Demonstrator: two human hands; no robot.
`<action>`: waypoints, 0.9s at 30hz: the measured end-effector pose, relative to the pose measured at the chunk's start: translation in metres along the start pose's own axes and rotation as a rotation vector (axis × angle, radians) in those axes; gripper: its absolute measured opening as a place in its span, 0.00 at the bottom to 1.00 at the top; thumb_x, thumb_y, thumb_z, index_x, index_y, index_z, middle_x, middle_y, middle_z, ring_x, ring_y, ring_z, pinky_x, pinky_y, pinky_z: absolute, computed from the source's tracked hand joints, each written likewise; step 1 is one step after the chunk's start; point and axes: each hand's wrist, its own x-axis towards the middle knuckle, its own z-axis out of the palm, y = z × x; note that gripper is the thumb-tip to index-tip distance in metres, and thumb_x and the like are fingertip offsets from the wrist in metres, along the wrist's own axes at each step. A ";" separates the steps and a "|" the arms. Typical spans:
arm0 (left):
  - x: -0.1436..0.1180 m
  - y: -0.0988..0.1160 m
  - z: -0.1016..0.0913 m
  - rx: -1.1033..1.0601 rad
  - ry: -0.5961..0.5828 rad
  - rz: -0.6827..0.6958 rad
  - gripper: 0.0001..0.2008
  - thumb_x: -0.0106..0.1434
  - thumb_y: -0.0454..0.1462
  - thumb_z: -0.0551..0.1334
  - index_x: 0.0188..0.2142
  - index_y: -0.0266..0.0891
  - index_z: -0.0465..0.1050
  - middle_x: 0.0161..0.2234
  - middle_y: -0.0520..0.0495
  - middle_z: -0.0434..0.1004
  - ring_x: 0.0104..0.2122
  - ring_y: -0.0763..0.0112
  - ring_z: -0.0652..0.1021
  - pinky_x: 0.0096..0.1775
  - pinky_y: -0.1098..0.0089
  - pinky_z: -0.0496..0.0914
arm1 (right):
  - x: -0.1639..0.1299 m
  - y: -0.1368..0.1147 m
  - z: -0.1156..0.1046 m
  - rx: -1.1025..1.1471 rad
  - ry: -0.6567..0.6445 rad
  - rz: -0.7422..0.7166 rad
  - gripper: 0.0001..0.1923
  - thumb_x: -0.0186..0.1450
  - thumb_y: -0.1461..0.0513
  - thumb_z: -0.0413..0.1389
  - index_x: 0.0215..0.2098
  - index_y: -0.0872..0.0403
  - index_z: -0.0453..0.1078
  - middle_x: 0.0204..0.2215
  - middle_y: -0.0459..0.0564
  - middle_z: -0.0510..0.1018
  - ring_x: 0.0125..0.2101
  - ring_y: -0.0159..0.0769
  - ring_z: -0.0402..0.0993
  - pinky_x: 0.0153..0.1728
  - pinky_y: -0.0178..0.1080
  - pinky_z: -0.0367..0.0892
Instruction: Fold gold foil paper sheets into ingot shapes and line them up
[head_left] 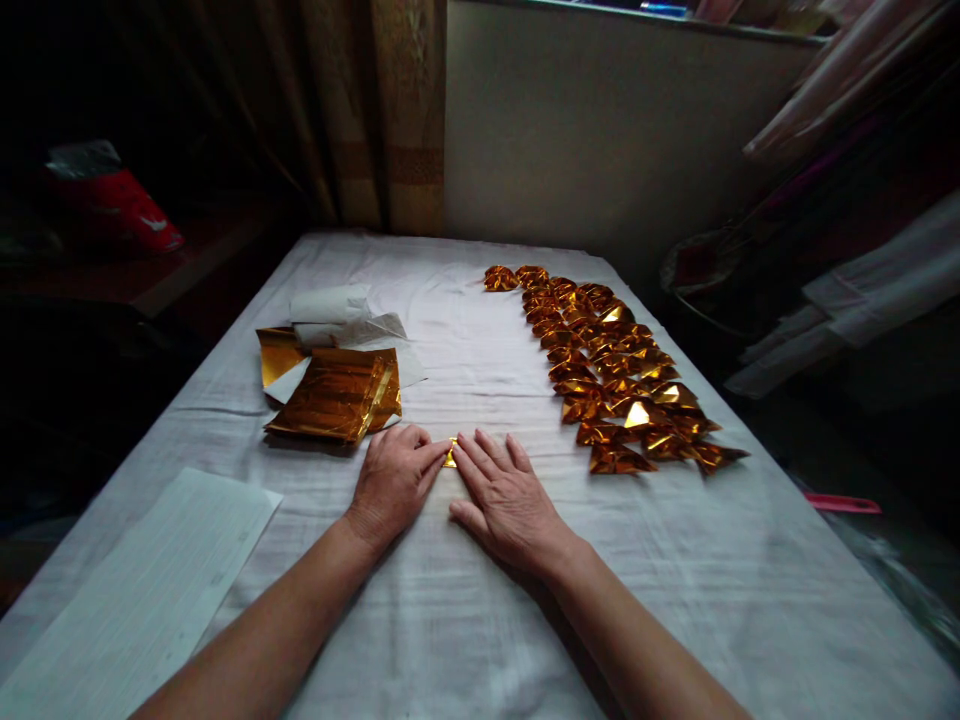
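Both hands flat on the white cloth-covered table (465, 620), palms down, meeting at the middle. Left hand (390, 482) and right hand (508, 500) have fingers extended and close together, not curled round anything. They press on a small gold foil paper piece (450, 455); only a sliver shows in the gap between the index fingertips, the rest sits under the hands. Can't tell its fold state.

Surroundings:
- Just left of and beyond the left hand: loose stack of flat gold foil sheets (334, 395), some flipped white side up, with crumpled white paper (330, 305) behind it.
- Right of and beyond the right hand: long band of folded gold foil shapes (615, 375), overlapping in rows running away toward the wall. Nearest ones are near the right hand but not touching.
- Near-left corner: lined white paper sheet (142, 590), well apart from both hands.
- Red bag (124, 205) off in the dark at far left.

My read: this is a crease-pressing step. To do it well, keep the piece pinned with one hand's fingertips while the other runs along the fold line, edges aligned before pressure goes on. Foil holds any crease made, so a misaligned press won't undo cleanly. Soft cloth underneath gives a bit, so firm, even pressure is needed for a sharp edge.
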 end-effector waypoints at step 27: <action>-0.019 0.009 0.009 0.122 -0.175 0.191 0.29 0.71 0.51 0.48 0.66 0.41 0.57 0.64 0.42 0.64 0.64 0.57 0.62 0.65 0.49 0.44 | -0.012 0.008 -0.006 0.003 -0.043 0.110 0.35 0.70 0.45 0.48 0.68 0.52 0.53 0.68 0.53 0.55 0.67 0.51 0.48 0.65 0.59 0.43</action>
